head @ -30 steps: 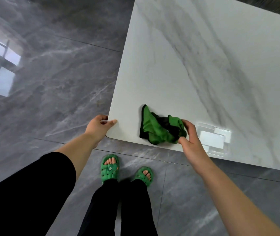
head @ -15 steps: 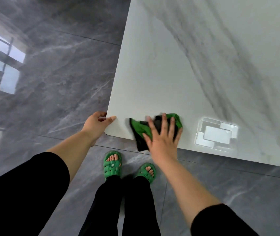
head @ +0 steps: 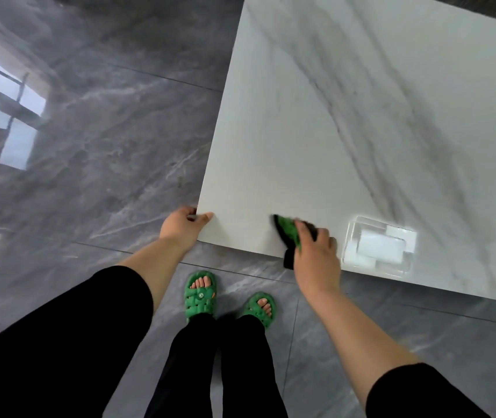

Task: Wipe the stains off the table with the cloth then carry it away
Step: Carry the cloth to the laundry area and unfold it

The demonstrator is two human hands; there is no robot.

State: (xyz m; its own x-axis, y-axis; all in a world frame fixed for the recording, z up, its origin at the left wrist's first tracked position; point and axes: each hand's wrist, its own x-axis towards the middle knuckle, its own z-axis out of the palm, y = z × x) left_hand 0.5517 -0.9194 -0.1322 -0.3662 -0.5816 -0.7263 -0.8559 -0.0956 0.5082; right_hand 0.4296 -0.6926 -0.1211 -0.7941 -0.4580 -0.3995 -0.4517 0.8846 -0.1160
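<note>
Since half a second ago the right hand (head: 316,254) is sliding rightward along the table's (head: 270,146) near edge with the green cloth (head: 289,235), closing in on the clear plastic tray (head: 379,245).

Only one view here, the head camera, so everything's placed off the table's near-left corner. Left hand (head: 181,226) is gripping that corner, thumb lying on top and fingers curled under, bracing. Right hand is pressing down flat-ish on the cloth, fingers spread over it and curling round, so it's got hold of the cloth and nothing else. Cloth is bunched up, a little right of the corner, right on the near edge, with a dark end hanging off the rim toward the green sandals (head: 200,295). It's blurry, so I can't spot any stains.

What matters next, I'd say: the cloth's long axis is running diagonally from the tabletop out over the edge, already under the right hand, so that hand is the one to scoop it up.
</note>
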